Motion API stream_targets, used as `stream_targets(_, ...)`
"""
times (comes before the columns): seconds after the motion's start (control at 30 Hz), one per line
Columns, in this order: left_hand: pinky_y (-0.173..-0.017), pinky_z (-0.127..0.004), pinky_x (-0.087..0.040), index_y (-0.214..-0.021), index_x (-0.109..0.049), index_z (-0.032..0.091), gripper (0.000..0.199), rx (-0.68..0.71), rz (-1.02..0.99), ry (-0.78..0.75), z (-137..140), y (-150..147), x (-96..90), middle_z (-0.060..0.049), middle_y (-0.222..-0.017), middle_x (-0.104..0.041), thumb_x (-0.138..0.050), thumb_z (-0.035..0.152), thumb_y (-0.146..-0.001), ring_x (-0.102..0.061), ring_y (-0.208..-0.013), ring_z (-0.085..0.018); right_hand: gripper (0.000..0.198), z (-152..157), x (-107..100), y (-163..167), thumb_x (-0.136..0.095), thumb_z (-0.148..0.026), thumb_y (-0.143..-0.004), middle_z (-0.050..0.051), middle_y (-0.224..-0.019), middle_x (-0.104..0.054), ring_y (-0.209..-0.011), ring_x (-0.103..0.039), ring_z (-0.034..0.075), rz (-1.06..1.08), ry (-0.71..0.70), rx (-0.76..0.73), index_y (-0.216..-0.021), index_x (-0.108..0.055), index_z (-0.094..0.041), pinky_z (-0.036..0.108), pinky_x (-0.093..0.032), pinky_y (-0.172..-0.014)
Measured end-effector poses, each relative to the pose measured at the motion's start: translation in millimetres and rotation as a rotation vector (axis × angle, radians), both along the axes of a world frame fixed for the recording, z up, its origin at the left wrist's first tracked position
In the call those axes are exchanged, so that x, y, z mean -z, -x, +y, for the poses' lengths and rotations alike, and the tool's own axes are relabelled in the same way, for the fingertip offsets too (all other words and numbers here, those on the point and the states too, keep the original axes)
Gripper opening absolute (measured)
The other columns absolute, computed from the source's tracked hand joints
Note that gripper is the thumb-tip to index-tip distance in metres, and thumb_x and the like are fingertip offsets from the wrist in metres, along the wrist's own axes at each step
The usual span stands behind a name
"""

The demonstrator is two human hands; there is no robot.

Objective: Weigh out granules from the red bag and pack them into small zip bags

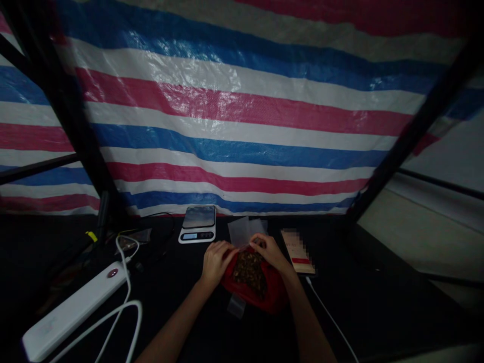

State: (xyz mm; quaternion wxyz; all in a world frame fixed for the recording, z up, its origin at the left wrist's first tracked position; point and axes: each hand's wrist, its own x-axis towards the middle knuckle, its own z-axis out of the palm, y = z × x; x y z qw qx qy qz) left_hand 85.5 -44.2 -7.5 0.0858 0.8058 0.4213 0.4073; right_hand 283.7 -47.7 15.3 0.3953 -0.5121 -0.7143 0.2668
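As the red bag (274, 286) lies open on the tabletop (363, 307), L hand (217, 259) & R hand (267, 249) are at its far edge, fingertips narrowed; gripping what, can't tell. Plenty of dark bits (249, 272) inside; clear sleeves (238, 231) just beyond look flat, so prob. early.

On the surface (170, 275), a bag (274, 297) is placed between a power strip (75, 312) at left and a phone (297, 249) at right. Behind it, packets (239, 229) are laid, with a scale (199, 218) set to their left.
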Motion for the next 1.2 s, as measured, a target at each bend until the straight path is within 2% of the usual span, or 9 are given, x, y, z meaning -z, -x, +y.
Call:
stream_targets(0.23,-0.070,-0.027,-0.039,-0.077,-0.061,0.020,0.024,0.001,0.032,0.032,1,0,-0.6,-0.001,-0.074,-0.062,-0.043,0.034,-0.083,-0.055,-0.073,-0.014,0.015,2,7,-1,-0.058,-0.030,-0.070,0.002,-0.068,-0.065,-0.064,-0.057,0.014,-0.042,0.042,-0.050,-0.072,-0.066,-0.017,0.023,-0.041,-0.061)
stream_targets(0.47,-0.066,-0.026,-0.038,-0.076,-0.062,0.021,0.028,-0.029,0.125,0.049,-2,2,-3.9,-0.001,-0.074,-0.063,-0.038,0.032,-0.085,-0.056,-0.071,-0.014,0.013,6,13,2,-0.059,-0.029,-0.067,0.001,-0.063,-0.066,-0.060,-0.057,0.015,-0.104,0.067,0.077,-0.067,-0.068,-0.019,0.024,-0.040,-0.058)
stream_targets(0.6,-0.064,-0.025,-0.038,-0.078,-0.063,0.022,0.028,-0.041,0.139,0.058,-3,0,-2.4,-0.001,-0.073,-0.063,-0.037,0.030,-0.086,-0.057,-0.069,-0.014,0.013,7,15,4,-0.058,-0.027,-0.068,0.001,-0.065,-0.066,-0.060,-0.057,0.014,-0.106,0.063,0.065,-0.067,-0.067,-0.018,0.023,-0.039,-0.057)
stream_targets(0.77,-0.065,-0.024,-0.039,-0.078,-0.061,0.021,0.026,-0.038,0.072,0.055,-3,-5,1.7,0.000,-0.074,-0.063,-0.038,0.031,-0.085,-0.057,-0.069,-0.013,0.014,6,11,5,-0.057,-0.028,-0.069,0.002,-0.066,-0.066,-0.062,-0.057,0.015,-0.125,0.029,0.150,-0.066,-0.066,-0.018,0.025,-0.040,-0.060)
stream_targets(0.87,-0.063,-0.022,-0.040,-0.074,-0.060,0.019,0.025,-0.012,0.009,0.059,-4,-8,2.7,0.000,-0.070,-0.061,-0.042,0.034,-0.083,-0.056,-0.066,-0.011,0.015,4,8,5,-0.052,-0.025,-0.072,0.002,-0.073,-0.066,-0.069,-0.059,0.016,-0.059,-0.023,0.103,-0.071,-0.066,-0.019,0.025,-0.041,-0.065)
stream_targets(1.03,-0.059,-0.020,-0.041,-0.074,-0.061,0.019,0.025,0.029,-0.042,0.055,-5,-8,1.7,0.000,-0.067,-0.059,-0.048,0.040,-0.079,-0.055,-0.063,-0.010,0.023,6,14,5,-0.056,-0.036,-0.070,0.000,-0.058,-0.058,-0.054,-0.049,0.013,-0.132,-0.032,0.149,-0.061,-0.060,-0.016,0.023,-0.037,-0.053)
stream_targets(1.2,-0.064,-0.020,-0.042,-0.078,-0.062,0.020,0.024,0.058,-0.105,0.088,-7,-6,-2.7,-0.001,-0.072,-0.061,-0.043,0.033,-0.083,-0.056,-0.068,-0.010,0.030,11,25,5,-0.061,-0.044,-0.064,-0.003,-0.055,-0.048,-0.053,-0.040,0.010,-0.119,-0.074,0.159,-0.056,-0.052,-0.017,0.022,-0.030,-0.049)
